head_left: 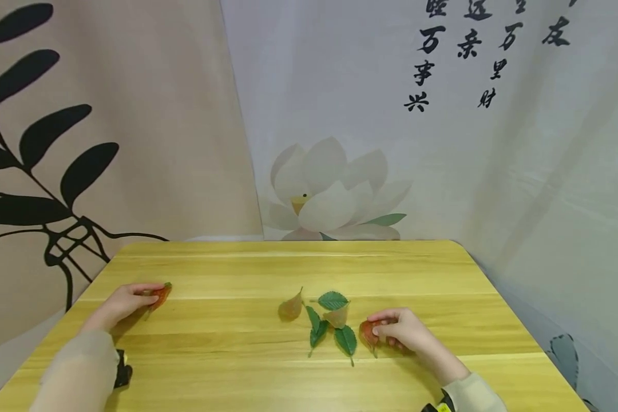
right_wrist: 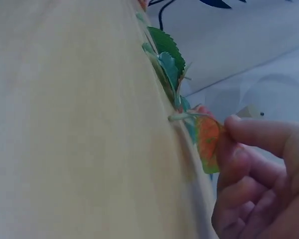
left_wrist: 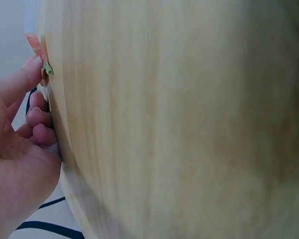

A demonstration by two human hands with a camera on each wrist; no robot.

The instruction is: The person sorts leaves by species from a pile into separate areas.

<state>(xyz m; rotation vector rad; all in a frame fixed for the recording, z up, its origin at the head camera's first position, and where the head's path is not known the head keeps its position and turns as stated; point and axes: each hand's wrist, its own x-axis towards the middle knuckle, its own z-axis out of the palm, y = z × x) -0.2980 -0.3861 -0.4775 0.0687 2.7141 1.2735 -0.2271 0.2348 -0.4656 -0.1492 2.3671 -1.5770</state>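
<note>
At the table's left side my left hand (head_left: 129, 302) pinches a reddish leaf (head_left: 161, 294) with a green end between thumb and fingers. The left wrist view shows this leaf edge-on, just off the wood. On the right, my right hand (head_left: 404, 329) holds an orange-red leaf (head_left: 368, 333) by thumb and fingertips, beside a loose cluster. In the right wrist view, the orange leaf (right_wrist: 207, 142) has a yellow-green edge and a pale stem. Several green leaves (head_left: 345, 340) surround a brownish leaf (head_left: 337, 316). Left of them lies another brownish leaf (head_left: 290, 308).
The wooden table (head_left: 226, 366) has rounded far corners. Behind it hangs a pale cloth (head_left: 335, 74) printed with a lotus, dark plant shapes and black characters. A dark device (head_left: 123, 369) is strapped at the left wrist, and another (head_left: 438, 405) at the right.
</note>
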